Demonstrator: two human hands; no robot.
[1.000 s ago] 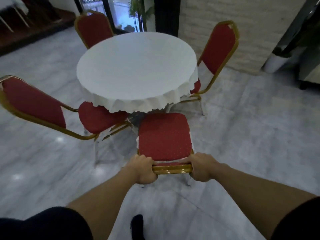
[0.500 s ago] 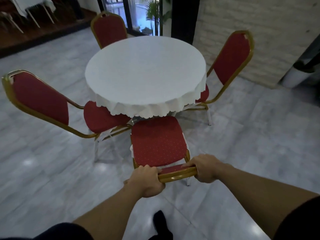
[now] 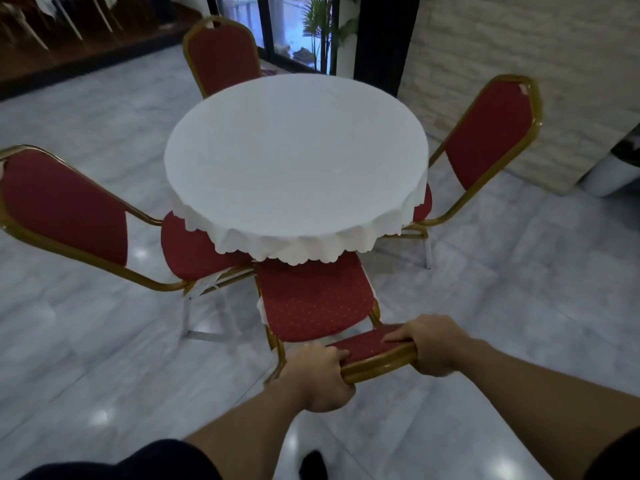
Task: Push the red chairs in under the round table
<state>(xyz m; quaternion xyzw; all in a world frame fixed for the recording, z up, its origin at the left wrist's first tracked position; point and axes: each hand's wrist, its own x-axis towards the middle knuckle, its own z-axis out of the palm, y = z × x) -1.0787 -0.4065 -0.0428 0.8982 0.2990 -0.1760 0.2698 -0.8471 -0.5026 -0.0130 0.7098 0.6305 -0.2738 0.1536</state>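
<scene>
Near red chair [image 3: 313, 301]: seat faces the round tabletop [image 3: 294, 168], front edge just under the cloth hem; depth axis runs near-to-far, skewed slightly left. Left hand [image 3: 320, 377] and right hand [image 3: 434, 344] each have their grip wrapped tight on the gold backrest rail [image 3: 379, 362].

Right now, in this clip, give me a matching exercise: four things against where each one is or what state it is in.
Things:
1. near chair
2. left hand
3. tablecloth
4. far chair

Places or states:
A. draped over the round table
B. beyond the table, by the glass door
C. gripping the gold top rail
D. seat front just under the cloth's edge

Pairs: 1-D, 2-C, 3-A, 4-B
</scene>
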